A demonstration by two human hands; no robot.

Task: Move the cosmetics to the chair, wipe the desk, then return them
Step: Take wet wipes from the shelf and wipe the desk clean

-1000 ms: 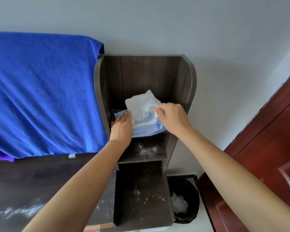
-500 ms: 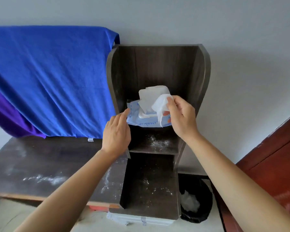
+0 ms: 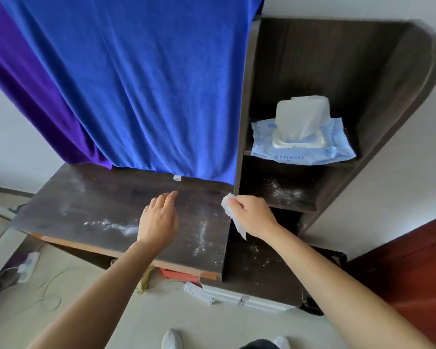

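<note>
The right hand (image 3: 252, 217) pinches a crumpled white wet wipe (image 3: 227, 204) between thumb and curled fingers. It holds the wipe just above the right end of the dark wooden bench (image 3: 98, 197), close to where the bench meets the shelf unit (image 3: 363, 71); a tail of the wipe hangs down below the hand. The left hand (image 3: 159, 220) is over the middle of the bench with its fingers loosely spread and holding nothing, though from this angle it is hard to tell whether the fingertips touch the surface. White powder (image 3: 116, 226) lies in streaks and specks across the bench top, and more is scattered on the lower shelves. On the upper shelf rests a pale blue wipes pack (image 3: 305, 147), its lid open and a fresh sheet (image 3: 302, 117) standing up out of it. A blue cloth (image 3: 149, 84) hangs down behind the bench to its back edge, with a purple cloth (image 3: 30, 71) beside it on the left. A white power strip (image 3: 28, 265) and loose cables lie on the floor below, and a red-brown door (image 3: 413, 273) stands at the right.
</note>
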